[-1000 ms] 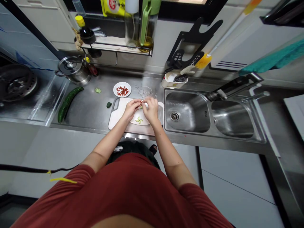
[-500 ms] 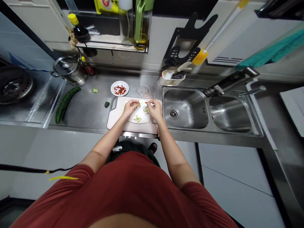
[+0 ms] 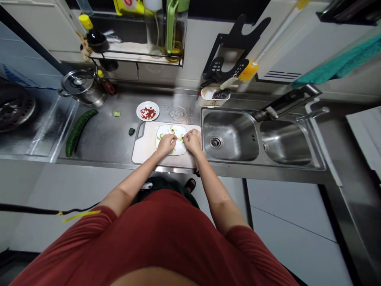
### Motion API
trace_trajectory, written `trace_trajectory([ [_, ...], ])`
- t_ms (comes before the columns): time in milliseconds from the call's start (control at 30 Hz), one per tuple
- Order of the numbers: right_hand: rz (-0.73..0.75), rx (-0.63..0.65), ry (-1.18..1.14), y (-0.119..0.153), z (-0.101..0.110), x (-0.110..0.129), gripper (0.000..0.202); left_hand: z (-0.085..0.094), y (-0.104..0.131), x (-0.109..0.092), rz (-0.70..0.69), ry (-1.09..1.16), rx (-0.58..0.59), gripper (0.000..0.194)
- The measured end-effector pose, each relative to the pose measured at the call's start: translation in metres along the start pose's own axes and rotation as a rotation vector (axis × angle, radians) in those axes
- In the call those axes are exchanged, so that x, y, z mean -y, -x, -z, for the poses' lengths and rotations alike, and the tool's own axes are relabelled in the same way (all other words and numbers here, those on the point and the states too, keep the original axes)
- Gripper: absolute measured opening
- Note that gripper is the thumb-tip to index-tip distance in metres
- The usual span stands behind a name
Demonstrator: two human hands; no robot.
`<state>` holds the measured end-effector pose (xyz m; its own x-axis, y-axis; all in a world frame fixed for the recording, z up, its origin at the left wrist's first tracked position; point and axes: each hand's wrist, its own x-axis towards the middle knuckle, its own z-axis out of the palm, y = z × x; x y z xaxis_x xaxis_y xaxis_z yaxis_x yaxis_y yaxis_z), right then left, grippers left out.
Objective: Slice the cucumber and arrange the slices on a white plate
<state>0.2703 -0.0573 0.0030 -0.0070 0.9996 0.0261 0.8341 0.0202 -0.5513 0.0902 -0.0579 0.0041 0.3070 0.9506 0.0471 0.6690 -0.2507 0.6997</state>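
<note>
A white plate [image 3: 179, 149] lies on the pale cutting board [image 3: 142, 150] and bears several pinwheels of thin green cucumber slices [image 3: 172, 129]. My left hand [image 3: 166, 144] is over the plate, fingers pinched together beside the right-hand pinwheel; whatever its fingertips hold is too small to make out. From the right, my right hand [image 3: 193, 140] closes thumb and finger on a small red piece at that same pinwheel [image 3: 180, 137]. Behind the board, a round white dish [image 3: 139, 112] contains chopped red pieces [image 3: 148, 113]. My left hand partly covers the lowest pinwheel.
A whole cucumber [image 3: 77, 131], a cucumber end [image 3: 131, 131] and some slices [image 3: 116, 113] rest on the steel counter to the left. Farther back stands a lidded pot [image 3: 83, 89]. A double sink [image 3: 232, 135] adjoins the board's right side. Bottles line the wall shelf [image 3: 133, 57].
Both hands have moved from the plate's far edge toward me and now meet at the right-hand pinwheel. The far and left pinwheels show more fully. The camera view has shifted slightly.
</note>
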Motion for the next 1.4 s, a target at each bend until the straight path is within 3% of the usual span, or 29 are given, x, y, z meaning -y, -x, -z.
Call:
trace_trajectory([
  [367, 0.068, -0.016, 0.067, -0.001, -0.008, -0.007, 0.019, -0.014, 0.009, -0.006, -0.148, -0.144, 0.168, 0.035],
  [767, 0.064, 0.021, 0.066, -0.003, -0.006, -0.004, 0.021, -0.018, 0.007, -0.005, -0.148, -0.206, 0.192, 0.039],
  [1100, 0.056, 0.022, 0.078, -0.003, -0.007, -0.004, 0.016, -0.022, 0.007, -0.004, -0.231, -0.189, 0.116, 0.034],
  [1400, 0.053, -0.019, 0.053, -0.003, -0.01, -0.007, 0.014, -0.021, 0.004, -0.007, -0.201, -0.208, 0.165, 0.037],
])
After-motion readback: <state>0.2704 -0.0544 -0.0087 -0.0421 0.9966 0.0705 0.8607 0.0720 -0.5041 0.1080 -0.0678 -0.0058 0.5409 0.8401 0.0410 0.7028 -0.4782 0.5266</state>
